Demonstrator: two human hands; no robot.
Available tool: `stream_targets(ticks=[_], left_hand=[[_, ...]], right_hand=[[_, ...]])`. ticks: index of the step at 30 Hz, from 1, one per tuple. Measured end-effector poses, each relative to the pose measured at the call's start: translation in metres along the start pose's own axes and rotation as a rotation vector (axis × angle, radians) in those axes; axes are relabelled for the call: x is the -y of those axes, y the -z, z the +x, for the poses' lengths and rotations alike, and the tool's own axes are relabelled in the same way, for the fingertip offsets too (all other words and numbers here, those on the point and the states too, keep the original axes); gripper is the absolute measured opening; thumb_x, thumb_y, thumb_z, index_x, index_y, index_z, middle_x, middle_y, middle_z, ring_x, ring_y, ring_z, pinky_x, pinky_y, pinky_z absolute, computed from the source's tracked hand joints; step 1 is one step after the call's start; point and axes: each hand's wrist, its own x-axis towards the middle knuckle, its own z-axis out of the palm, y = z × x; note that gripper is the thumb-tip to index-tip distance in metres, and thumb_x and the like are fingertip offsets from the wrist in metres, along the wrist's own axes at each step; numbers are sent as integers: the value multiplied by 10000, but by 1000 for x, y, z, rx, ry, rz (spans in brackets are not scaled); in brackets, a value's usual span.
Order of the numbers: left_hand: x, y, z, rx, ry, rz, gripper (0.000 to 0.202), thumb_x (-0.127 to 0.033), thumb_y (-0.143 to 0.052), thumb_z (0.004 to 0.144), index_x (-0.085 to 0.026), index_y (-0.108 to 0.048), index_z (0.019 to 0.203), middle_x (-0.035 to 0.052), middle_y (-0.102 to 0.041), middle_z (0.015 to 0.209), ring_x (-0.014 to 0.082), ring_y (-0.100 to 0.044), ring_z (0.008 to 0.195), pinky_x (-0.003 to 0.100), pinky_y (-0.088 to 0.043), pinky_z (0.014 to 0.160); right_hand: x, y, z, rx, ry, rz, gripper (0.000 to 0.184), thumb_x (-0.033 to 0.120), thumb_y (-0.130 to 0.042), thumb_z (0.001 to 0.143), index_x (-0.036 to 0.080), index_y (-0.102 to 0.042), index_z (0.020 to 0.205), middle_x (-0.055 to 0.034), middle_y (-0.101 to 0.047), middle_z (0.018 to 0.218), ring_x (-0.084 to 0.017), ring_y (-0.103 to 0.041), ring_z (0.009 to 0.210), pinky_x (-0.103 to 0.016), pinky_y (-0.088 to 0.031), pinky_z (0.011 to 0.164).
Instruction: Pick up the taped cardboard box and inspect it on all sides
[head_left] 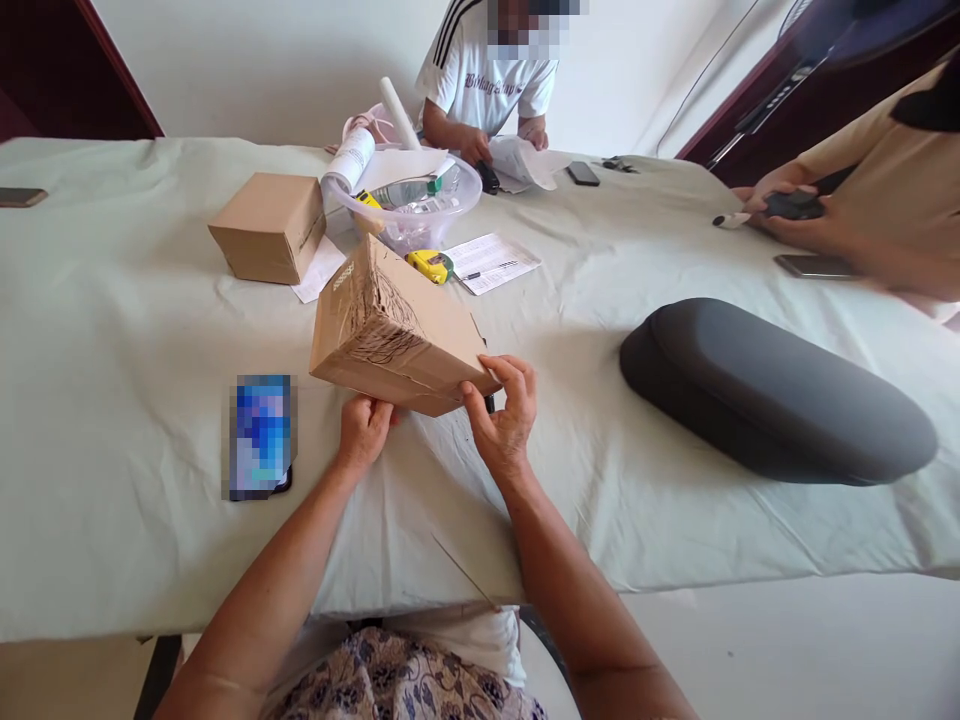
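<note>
A brown cardboard box [394, 325] with black scribbles on its side is tilted up off the pale green tablecloth [135, 330]. My left hand [364, 430] is curled under the box's near bottom edge and grips it. My right hand [504, 415] pinches the box's near right corner, thumb and fingers closed on the cardboard. A phone [260, 437] lies flat on the cloth just left of my left hand.
A second, smaller cardboard box [268, 226] stands behind, beside a clear plastic bowl [409, 205] of items, a yellow tape measure [430, 265] and a printed sheet [491, 262]. A dark grey oblong case [772, 390] lies right. Two other people work at the far and right edges.
</note>
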Motion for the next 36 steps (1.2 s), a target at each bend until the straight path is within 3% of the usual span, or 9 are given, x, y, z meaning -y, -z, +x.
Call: stream_targets(ticks=[3,7,11,17,22,27,30,32,36], left_hand=[[0,2,1,-56,-17,48,283,-355,-560,842,-217,-602,598,27,-666,564,180,-616,518,298,-489,556],[3,5,5,-78,-45,75,232,-361,-497,851,-229,-602,693,24,-693,650,211,-690,610,317,-513,620],[3,4,3,-33,-81,120,234,-374,-532,834,-230,-587,659,18,-638,578,212,-651,595,311,-481,603],[-6,1,-3,67,-255,282,194,-376,-595,837,-214,-688,783,53,-697,769,200,-636,683,301,-485,641],[-5,1,-6,152,-404,438,293,-399,-586,858,-228,-678,638,49,-627,583,206,-604,622,308,-471,630],[-13,-1,-16,238,-500,461,289,-389,-559,888,-232,-711,699,46,-717,657,159,-601,565,279,-444,588],[-19,1,-21,249,-585,470,339,-392,-509,920,-234,-706,695,38,-677,600,150,-578,536,281,-441,594],[-22,4,-23,147,-709,500,335,-356,-488,944,-229,-731,752,35,-667,589,150,-571,525,288,-433,593],[-26,17,-18,-352,-987,560,240,-279,-538,942,-211,-768,949,54,-709,692,165,-617,597,310,-441,635]], right_hand=[[-5,-4,-1,5,-9,19,222,372,-645,935,273,-637,1133,-81,-633,1069,-246,-625,1004,-438,-561,861],[-9,-8,-4,43,-50,47,212,334,-634,925,274,-629,1129,-79,-637,1080,-239,-626,1010,-437,-562,882],[-9,-5,-2,30,-56,91,224,330,-617,938,275,-630,1155,-86,-631,1121,-248,-624,1080,-445,-556,926],[-1,6,4,-91,-19,57,162,364,-593,971,270,-666,1081,-68,-610,1039,-233,-625,1000,-445,-552,908],[-3,9,7,-65,-40,67,169,356,-574,966,263,-680,1059,-80,-616,1053,-263,-618,1064,-469,-556,930],[-5,-1,3,12,21,71,123,312,-607,950,265,-683,1036,-86,-643,1056,-242,-651,1028,-443,-591,894],[-3,-7,0,118,109,101,138,260,-595,948,271,-694,1044,-91,-654,1078,-252,-658,1099,-472,-582,954],[-2,-9,-1,155,150,128,154,229,-596,939,273,-696,1048,-86,-660,1083,-258,-656,1141,-493,-570,991],[-2,-8,-2,141,158,157,164,214,-587,943,272,-692,1055,-87,-674,1103,-262,-661,1186,-518,-561,1029]])
